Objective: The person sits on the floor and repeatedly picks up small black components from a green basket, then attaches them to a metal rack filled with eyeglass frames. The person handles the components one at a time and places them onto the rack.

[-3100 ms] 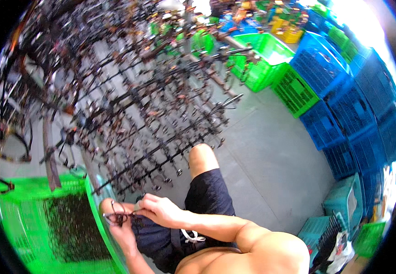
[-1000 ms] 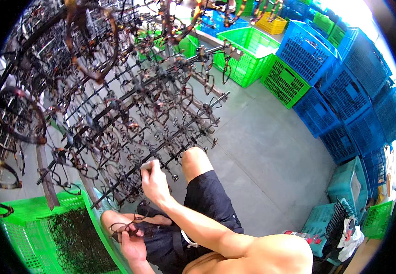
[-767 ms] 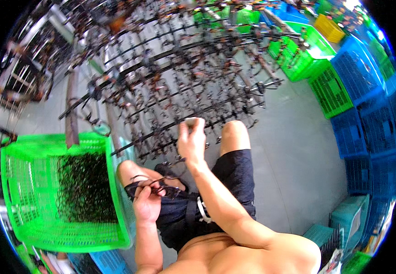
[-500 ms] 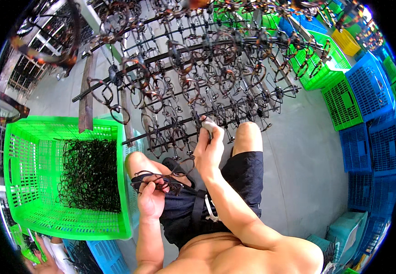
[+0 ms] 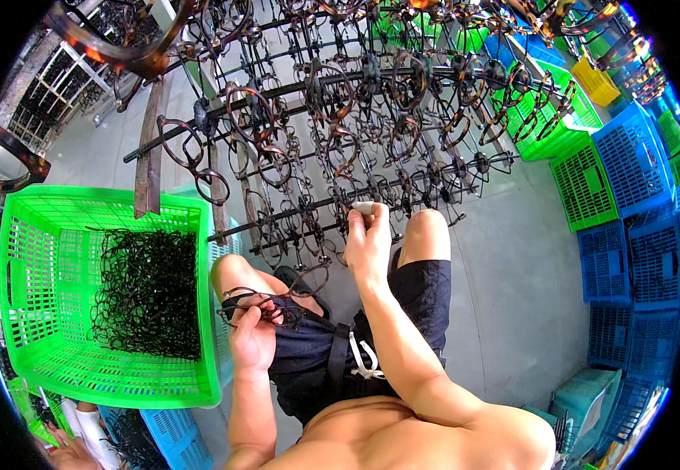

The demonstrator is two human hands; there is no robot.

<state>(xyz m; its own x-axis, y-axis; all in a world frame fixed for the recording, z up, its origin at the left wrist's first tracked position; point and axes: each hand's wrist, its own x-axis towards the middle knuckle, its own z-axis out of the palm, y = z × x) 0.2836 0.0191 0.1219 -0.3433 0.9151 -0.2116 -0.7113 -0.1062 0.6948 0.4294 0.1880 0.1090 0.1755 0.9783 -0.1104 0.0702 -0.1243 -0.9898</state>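
Note:
My left hand [image 5: 253,337] is closed around a few dark eyeglass frames [image 5: 297,301], held above my lap with their rims sticking out to the right. My right hand [image 5: 369,243] reaches up to the lowest rod [image 5: 281,215] of a rack, where many dark eyeglass frames hang. Its fingers are curled together at the rod, one with a white covering at its tip. What they pinch is hidden. Tortoiseshell frames [image 5: 255,113] hang on the rods above and beyond it.
A green plastic basket [image 5: 210,313] at my left holds a heap of dark frames [image 5: 152,294]. Blue crates [image 5: 634,157] and a green crate [image 5: 587,176] are stacked along the right. An upright bar [image 5: 148,164] stands beside the rack. At lower left, another person's hand [image 5: 69,450] shows.
My right hand has shifted slightly right, its fingers curling more closely together at the rod. My left hand has moved a little left with its frames. The hanging frames have shifted slightly in view.

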